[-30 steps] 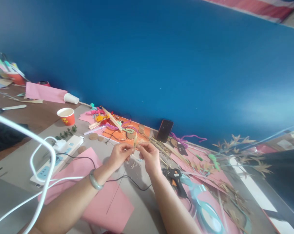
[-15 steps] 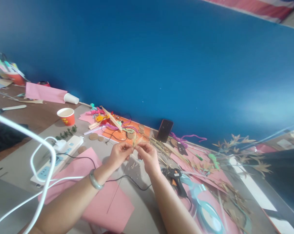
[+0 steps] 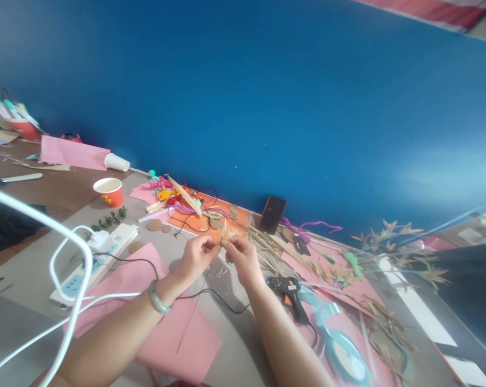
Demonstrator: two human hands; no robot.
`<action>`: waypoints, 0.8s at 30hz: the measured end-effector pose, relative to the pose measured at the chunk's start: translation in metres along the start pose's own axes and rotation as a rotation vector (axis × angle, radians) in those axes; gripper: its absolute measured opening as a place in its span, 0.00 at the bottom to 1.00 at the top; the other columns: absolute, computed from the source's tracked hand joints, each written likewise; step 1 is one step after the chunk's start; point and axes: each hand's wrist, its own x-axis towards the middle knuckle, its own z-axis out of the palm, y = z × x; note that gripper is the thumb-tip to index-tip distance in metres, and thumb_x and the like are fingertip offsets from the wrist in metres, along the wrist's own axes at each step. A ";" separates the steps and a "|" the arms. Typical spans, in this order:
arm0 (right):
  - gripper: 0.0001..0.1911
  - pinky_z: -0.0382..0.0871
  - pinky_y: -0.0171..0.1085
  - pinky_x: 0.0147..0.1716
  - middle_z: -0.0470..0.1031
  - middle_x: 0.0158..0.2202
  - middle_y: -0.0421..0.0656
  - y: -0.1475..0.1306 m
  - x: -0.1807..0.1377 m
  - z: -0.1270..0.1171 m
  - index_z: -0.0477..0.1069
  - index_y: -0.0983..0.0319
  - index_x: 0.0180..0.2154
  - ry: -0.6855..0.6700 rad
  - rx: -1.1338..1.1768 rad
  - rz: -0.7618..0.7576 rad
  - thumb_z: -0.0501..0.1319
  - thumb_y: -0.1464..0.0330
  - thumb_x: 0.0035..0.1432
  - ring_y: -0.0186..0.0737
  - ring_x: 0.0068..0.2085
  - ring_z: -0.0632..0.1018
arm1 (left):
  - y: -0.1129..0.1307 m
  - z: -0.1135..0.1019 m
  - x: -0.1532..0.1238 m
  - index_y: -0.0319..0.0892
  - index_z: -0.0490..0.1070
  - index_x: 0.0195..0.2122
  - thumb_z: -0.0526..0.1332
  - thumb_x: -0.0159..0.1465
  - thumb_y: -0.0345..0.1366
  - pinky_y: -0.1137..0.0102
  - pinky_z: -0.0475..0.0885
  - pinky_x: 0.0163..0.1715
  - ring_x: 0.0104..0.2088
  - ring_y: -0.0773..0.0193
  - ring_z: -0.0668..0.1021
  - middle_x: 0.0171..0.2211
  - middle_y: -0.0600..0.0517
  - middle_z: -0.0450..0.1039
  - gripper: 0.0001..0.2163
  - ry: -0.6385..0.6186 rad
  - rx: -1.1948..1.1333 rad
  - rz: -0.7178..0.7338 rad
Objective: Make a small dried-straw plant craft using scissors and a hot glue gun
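Note:
My left hand [image 3: 197,257] and my right hand [image 3: 243,259] meet above the table, fingers pinched together. Between them they hold a small dried straw leaf piece [image 3: 224,232] on a thin wire stem [image 3: 194,312] that runs down toward me over a pink paper sheet [image 3: 158,317]. A pale green bangle [image 3: 157,299] sits on my left wrist. A black glue gun [image 3: 290,293] lies just right of my right forearm, its black cord [image 3: 210,294] passing under my wrists.
A white power strip [image 3: 95,257] and white cable [image 3: 71,252] lie at left. A red paper cup [image 3: 109,192], craft scraps on orange paper [image 3: 194,212], a dark phone [image 3: 272,214] against the blue wall, dried leaves [image 3: 347,274] and teal scissors [image 3: 339,344] lie around.
Both hands have shifted very slightly left and down while fingering the straw piece; the view has tilted a little. Nothing on the table has moved.

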 end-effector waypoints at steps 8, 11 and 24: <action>0.16 0.54 0.31 0.20 0.64 0.14 0.34 -0.003 0.000 -0.003 0.68 0.62 0.24 -0.008 0.010 0.009 0.66 0.56 0.49 0.29 0.18 0.62 | 0.009 0.000 0.001 0.38 0.70 0.25 0.64 0.56 0.42 0.78 0.59 0.14 0.13 0.73 0.66 0.15 0.57 0.65 0.11 -0.069 -0.122 -0.093; 0.16 0.55 0.31 0.21 0.63 0.15 0.33 -0.006 0.000 -0.004 0.68 0.62 0.24 -0.019 0.043 0.002 0.66 0.57 0.49 0.29 0.19 0.62 | 0.011 -0.001 0.003 0.37 0.71 0.25 0.62 0.57 0.43 0.77 0.56 0.13 0.13 0.74 0.65 0.14 0.56 0.65 0.13 -0.127 -0.227 -0.152; 0.16 0.53 0.31 0.21 0.62 0.15 0.32 -0.001 0.004 -0.005 0.68 0.62 0.24 -0.067 0.167 0.045 0.69 0.58 0.46 0.28 0.18 0.61 | 0.013 -0.009 0.007 0.36 0.74 0.28 0.67 0.53 0.42 0.77 0.50 0.13 0.14 0.78 0.63 0.26 0.51 0.74 0.12 -0.255 -0.434 -0.333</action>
